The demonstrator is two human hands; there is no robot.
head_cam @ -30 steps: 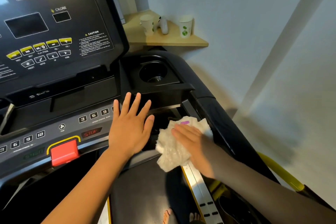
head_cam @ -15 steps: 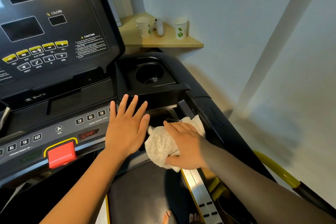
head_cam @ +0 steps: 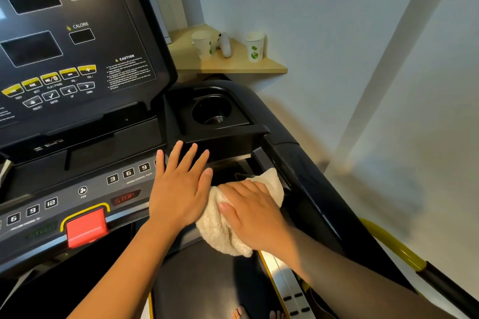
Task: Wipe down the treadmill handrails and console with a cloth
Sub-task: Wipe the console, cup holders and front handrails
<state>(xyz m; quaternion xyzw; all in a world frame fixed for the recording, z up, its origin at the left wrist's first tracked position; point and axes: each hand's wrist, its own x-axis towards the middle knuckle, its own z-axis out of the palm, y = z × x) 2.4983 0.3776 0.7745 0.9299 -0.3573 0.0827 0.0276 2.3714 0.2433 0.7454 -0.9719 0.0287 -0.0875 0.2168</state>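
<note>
My right hand (head_cam: 252, 212) presses a crumpled white cloth (head_cam: 219, 230) flat-fingered against the lower right end of the treadmill console (head_cam: 77, 189), beside the black right handrail (head_cam: 308, 184). My left hand (head_cam: 178, 189) rests open, fingers spread, on the console's button strip just left of the cloth, almost touching my right hand. The dark display panel (head_cam: 77, 33) rises above at the upper left. Part of the cloth is hidden under my right hand.
A round cup holder (head_cam: 211, 111) sits behind my hands. A red stop key (head_cam: 86, 226) lies on the console at the left. A wooden corner shelf (head_cam: 228, 66) holds two paper cups (head_cam: 255, 45) and a small white object. The belt (head_cam: 207, 285) and my toes are below.
My right hand slid the cloth leftward along the console edge until it reached my left hand. The left hand stayed put. The view shifted slightly right.
</note>
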